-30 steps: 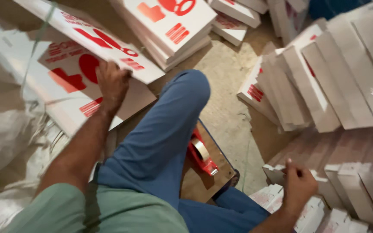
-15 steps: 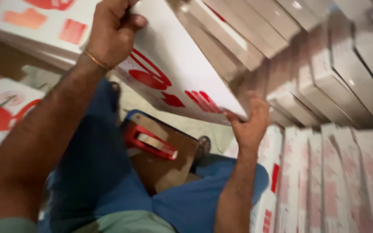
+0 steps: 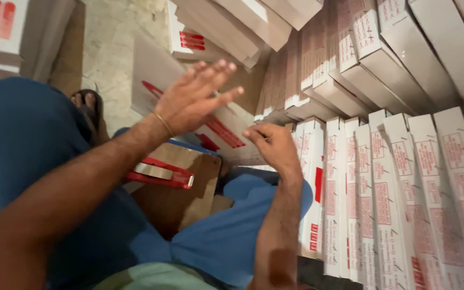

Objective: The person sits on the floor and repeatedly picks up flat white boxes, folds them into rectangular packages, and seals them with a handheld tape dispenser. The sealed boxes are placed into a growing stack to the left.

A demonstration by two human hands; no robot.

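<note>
1. My left hand (image 3: 191,99) is open, fingers spread, above the flat white carton (image 3: 189,102); I cannot tell if it touches.
2. My right hand (image 3: 272,145) is loosely curled at the carton's lower right edge, holding nothing.
3. The carton lies tilted over my knees, its long axis running from upper left to lower right.

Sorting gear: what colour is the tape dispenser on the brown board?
Red tape dispenser, with a metal plate; head view.

White boxes (image 3: 382,188) w/ red print
</note>
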